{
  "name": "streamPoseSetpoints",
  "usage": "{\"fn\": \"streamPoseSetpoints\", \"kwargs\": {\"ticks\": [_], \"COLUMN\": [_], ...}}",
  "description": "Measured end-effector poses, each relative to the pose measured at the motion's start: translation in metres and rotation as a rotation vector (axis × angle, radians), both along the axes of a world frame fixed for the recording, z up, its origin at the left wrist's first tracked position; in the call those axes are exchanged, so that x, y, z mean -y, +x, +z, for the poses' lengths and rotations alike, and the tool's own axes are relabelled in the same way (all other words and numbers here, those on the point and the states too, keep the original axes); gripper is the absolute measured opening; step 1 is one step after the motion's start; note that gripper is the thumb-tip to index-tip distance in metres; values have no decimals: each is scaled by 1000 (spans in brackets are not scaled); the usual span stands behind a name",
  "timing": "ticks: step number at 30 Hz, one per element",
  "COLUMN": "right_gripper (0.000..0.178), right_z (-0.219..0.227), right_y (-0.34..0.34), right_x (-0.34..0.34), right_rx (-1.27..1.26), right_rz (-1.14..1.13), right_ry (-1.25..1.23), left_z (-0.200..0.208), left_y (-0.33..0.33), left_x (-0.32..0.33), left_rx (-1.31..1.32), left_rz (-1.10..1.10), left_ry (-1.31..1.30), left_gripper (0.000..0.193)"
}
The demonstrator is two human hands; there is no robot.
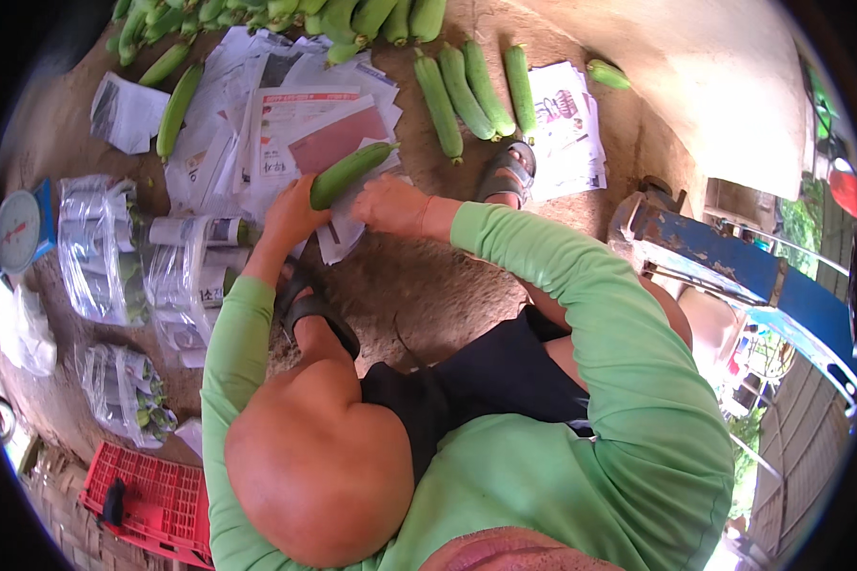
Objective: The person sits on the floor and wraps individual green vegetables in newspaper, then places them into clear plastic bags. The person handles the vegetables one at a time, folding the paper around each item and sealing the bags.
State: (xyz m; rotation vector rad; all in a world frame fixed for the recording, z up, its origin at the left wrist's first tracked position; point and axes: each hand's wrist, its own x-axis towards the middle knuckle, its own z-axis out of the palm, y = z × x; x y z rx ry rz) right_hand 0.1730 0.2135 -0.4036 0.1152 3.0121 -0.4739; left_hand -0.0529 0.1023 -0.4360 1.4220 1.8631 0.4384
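Observation:
My left hand (292,215) is closed around the lower end of a green luffa gourd (350,175), which points up and to the right. Just right of it, my right hand (390,205) has its fingers curled in near the paper's edge; whatever it may pinch is hidden. Beneath and beyond both hands lies a spread of loose newspaper sheets (274,143). Another luffa (180,111) rests on the left side of these papers, and several more (460,88) lie side by side past my right foot.
A large heap of luffas (286,11) fills the far edge. Plastic-bagged newspaper-wrapped bundles (100,249) sit at left, beside a dial scale (19,231). A red crate (152,500) stands near left. More newspaper (567,133) lies right of my sandal (508,174); a blue metal beam (724,252) runs along the right.

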Motion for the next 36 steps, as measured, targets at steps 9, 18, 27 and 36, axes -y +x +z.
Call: {"fn": "streamPoseSetpoints", "kwargs": {"ticks": [9, 18, 27, 36], "right_gripper": [6, 2, 5, 7], "right_z": [8, 14, 20, 7], "right_y": [9, 10, -4, -24], "right_x": [-3, 0, -12, -40], "right_rx": [138, -68, -41, -83], "right_rz": [69, 233, 60, -47], "right_ry": [-24, 157, 75, 69], "left_z": [9, 16, -11, -1], "left_y": [-7, -12, -1, -5], "left_x": [-7, -11, -8, -23], "left_rx": [21, 115, 92, 422], "left_rz": [-16, -81, -176, -148], "left_ry": [-57, -55, 111, 71], "left_gripper": [76, 75, 65, 40]}}
